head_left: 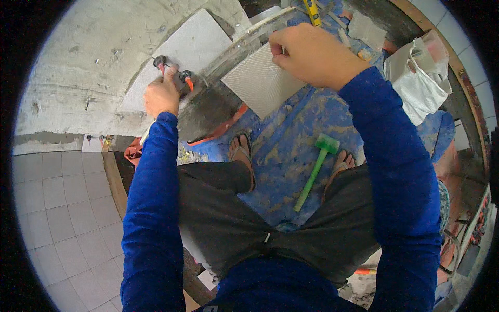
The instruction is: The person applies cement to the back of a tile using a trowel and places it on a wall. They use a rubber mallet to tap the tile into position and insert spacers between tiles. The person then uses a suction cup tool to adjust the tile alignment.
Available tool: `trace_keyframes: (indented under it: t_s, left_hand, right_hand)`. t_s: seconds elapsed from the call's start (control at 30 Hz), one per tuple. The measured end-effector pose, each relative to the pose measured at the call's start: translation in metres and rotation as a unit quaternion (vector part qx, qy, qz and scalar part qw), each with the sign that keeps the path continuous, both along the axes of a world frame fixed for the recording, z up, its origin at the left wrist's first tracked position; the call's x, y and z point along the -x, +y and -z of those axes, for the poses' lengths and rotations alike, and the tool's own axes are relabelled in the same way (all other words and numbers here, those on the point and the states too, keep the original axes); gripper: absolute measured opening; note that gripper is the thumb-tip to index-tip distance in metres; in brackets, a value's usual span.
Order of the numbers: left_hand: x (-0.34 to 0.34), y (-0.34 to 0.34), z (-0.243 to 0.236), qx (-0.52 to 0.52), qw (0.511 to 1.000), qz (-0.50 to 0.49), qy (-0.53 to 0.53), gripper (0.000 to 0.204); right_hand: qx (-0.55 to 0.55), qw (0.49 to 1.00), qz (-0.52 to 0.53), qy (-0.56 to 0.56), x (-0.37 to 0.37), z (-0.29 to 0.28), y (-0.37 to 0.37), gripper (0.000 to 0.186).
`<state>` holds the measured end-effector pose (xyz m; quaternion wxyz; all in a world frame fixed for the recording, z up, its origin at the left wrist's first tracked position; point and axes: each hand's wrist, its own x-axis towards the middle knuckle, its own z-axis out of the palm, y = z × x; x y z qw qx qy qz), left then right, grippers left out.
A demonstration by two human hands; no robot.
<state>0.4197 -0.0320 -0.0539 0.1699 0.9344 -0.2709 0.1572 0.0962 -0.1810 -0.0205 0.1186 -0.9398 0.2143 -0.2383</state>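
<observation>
Fingers of the left hand (161, 98) are curled onto a twin-cup suction lifter (185, 77) and appear to be grasping its handle, though blur softens the grip; those of the right hand (318, 56) are bent over the upper edge of a ridged tile (264, 83), and whether they pinch it firmly or only touch it cannot be told. The pale tile (200, 39) lies on rough concrete (99, 57) with the lifter on its face, so it looks placed there but not yet freed of the tool. Bare concrete to the left of the pale tile suggests that much of this surface is uncovered. To the right of the pale tile, beyond the concrete's edge, the ridged tile shows a face of fine raised lines and seems unset, well apart from any finished row; what supports it cannot be seen. Below and left of the pale tile, a grid of grey tiles (65, 195) with narrow joints looks complete over the part in view. A green mallet (316, 171) lies untouched on a blue sheet (275, 166), below and right of the pale tile, and a yellow level (312, 12) is also unattended, to its upper right.
</observation>
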Motion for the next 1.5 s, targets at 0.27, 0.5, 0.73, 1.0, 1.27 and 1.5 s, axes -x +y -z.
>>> trace_keyframes:
  t_s: [0.27, 0.5, 0.73, 1.0, 1.27, 1.5]
  left_hand:
    - [-0.035, 0.029, -0.002, -0.128, 0.967, 0.176, 0.129, 0.064]
    - [-0.006, 0.074, -0.011, -0.212, 0.816, 0.352, 0.407, 0.038]
    - [0.033, 0.069, -0.013, -0.139, 0.838, 0.442, 0.288, 0.017]
    - [0.015, 0.066, -0.02, -0.099, 0.877, 0.406, 0.235, 0.024]
    - [-0.018, 0.086, -0.031, -0.094, 0.889, 0.341, 0.289, 0.051]
    - [-0.102, 0.149, -0.007, 0.287, 0.905, 0.063, 0.306, 0.029]
  right_hand:
    - [-0.019, 1.0, -0.011, 0.017, 0.019, 0.008, -0.001, 0.02]
    - [-0.116, 0.989, 0.002, 0.088, 0.026, 0.022, 0.007, 0.019]
    - [-0.095, 0.983, 0.048, 0.15, 0.01, 0.061, 0.021, 0.02]
    - [-0.112, 0.985, 0.047, 0.122, -0.003, 0.046, 0.043, 0.019]
    - [-0.045, 0.986, 0.102, 0.125, -0.003, 0.041, 0.047, 0.017]
    - [-0.155, 0.973, 0.139, -0.097, 0.062, -0.03, 0.026, 0.017]
